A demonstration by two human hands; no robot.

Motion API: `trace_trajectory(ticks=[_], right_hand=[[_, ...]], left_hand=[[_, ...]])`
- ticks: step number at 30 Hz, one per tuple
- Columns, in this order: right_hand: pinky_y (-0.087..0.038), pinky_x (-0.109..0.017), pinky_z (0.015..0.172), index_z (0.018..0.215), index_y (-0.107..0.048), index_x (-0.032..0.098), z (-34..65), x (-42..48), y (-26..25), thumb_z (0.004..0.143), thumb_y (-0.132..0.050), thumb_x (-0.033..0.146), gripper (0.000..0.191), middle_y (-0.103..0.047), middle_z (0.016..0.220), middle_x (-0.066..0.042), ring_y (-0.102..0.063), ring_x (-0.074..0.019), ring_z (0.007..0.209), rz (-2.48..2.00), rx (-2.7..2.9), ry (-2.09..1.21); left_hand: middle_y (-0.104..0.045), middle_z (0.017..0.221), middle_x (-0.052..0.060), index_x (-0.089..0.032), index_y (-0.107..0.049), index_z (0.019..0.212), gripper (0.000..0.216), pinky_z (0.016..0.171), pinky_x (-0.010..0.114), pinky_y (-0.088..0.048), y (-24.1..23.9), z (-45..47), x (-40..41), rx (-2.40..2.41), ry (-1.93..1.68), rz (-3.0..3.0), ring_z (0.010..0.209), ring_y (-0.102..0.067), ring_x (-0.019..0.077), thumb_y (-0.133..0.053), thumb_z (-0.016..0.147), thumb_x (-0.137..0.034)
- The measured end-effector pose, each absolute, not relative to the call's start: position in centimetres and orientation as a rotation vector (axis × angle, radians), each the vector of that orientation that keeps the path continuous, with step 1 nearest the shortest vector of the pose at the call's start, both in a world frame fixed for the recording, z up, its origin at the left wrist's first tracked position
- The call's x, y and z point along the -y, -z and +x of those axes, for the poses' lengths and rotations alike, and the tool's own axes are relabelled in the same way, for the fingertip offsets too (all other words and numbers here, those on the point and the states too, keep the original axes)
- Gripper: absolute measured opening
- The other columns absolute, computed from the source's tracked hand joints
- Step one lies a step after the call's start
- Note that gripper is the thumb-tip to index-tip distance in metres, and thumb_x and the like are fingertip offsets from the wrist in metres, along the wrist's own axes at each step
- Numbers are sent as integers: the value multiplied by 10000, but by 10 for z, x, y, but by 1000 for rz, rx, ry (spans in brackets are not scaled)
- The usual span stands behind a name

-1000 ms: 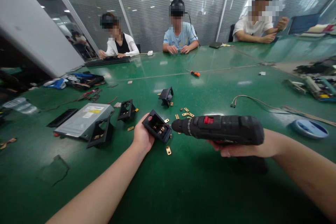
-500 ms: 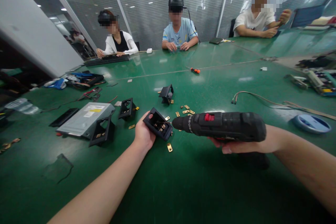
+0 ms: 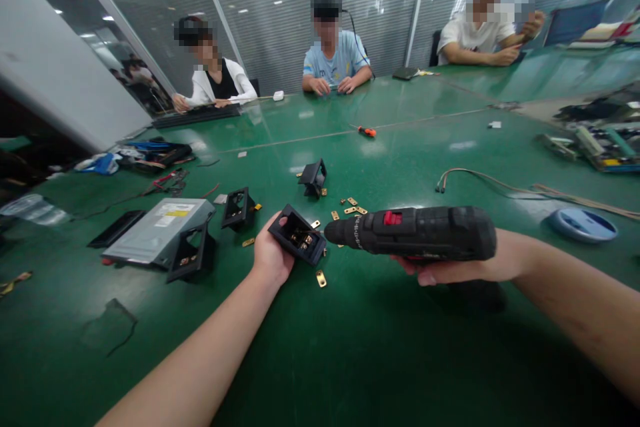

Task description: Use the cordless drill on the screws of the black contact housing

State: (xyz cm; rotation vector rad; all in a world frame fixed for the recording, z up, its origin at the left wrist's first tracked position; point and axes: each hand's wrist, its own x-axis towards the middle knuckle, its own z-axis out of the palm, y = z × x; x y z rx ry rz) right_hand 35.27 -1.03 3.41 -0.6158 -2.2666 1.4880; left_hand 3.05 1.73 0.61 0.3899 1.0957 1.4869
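My left hand (image 3: 273, 255) is closed around a black plastic housing (image 3: 289, 240), tilted, its open side toward me and brass pieces visible inside. My right hand (image 3: 450, 268) grips a black cordless drill (image 3: 425, 232) with a red switch on top. The drill's chuck points left and stands at the housing's right edge; the bit's tip is hard to make out. One brass plate (image 3: 321, 278) lies just below the housing, and several more brass plates (image 3: 356, 210) are scattered behind the chuck.
More black housings (image 3: 237, 209) stand left and behind, one leaning by a silver disc drive (image 3: 160, 230). An orange screwdriver (image 3: 367, 131) lies farther off. At right are thin cables (image 3: 480, 178) and a blue round lid (image 3: 584, 224). Three people sit across the green table (image 3: 380, 360).
The view has shifted slightly, so most things sit a little farther left. Both hands keep their holds, and the drill's chuck stays by the housing's edge.
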Motion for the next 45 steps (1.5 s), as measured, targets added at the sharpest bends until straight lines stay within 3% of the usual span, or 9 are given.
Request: trace_trajectory(ticks=[18, 24, 29, 38, 45], right_hand=[[-564, -318, 792, 1055, -685, 135, 348, 14, -49, 960, -723, 372, 258, -688, 919, -64, -672, -182, 857, -664, 2313, -1451], [-572, -333, 779, 1213, -671, 163, 346, 17, -55, 916, -770, 408, 398, -686, 935, -47, -674, -195, 852, -722, 2265, -1488], [-572, -312, 739, 1109, -687, 168, 347, 16, -53, 906, -779, 414, 332, -672, 917, -37, -652, -173, 802, -758, 2217, -1578], [-575, -276, 733, 1349, -648, 171, 347, 15, -52, 922, -797, 340, 483, -683, 975, -36, -665, -153, 841, -661, 2169, -1567], [-594, -302, 748, 1208, -683, 156, 350, 17, -49, 914, -795, 395, 395, -701, 967, -59, -687, -175, 860, -762, 2203, -1574]], left_hand=[[-713, 750, 13, -213, -674, 876, 129, 688, 370, -619, -4, 31, -17, -1083, -1521, 398, 694, -726, 240, -705, 752, -203], [-697, 742, 4, -217, -685, 896, 137, 723, 381, -619, -8, 33, -17, -1073, -1531, 324, 694, -718, 236, -743, 780, -260], [-690, 738, 2, -216, -681, 876, 114, 710, 377, -613, -10, 34, -16, -1077, -1523, 315, 686, -704, 232, -731, 784, -261], [-683, 721, -2, -207, -666, 836, 101, 696, 363, -606, -7, 34, -18, -1060, -1539, 332, 656, -687, 219, -732, 768, -242], [-695, 742, 5, -199, -678, 876, 137, 681, 373, -609, -3, 32, -17, -1032, -1530, 317, 643, -696, 224, -730, 756, -243]])
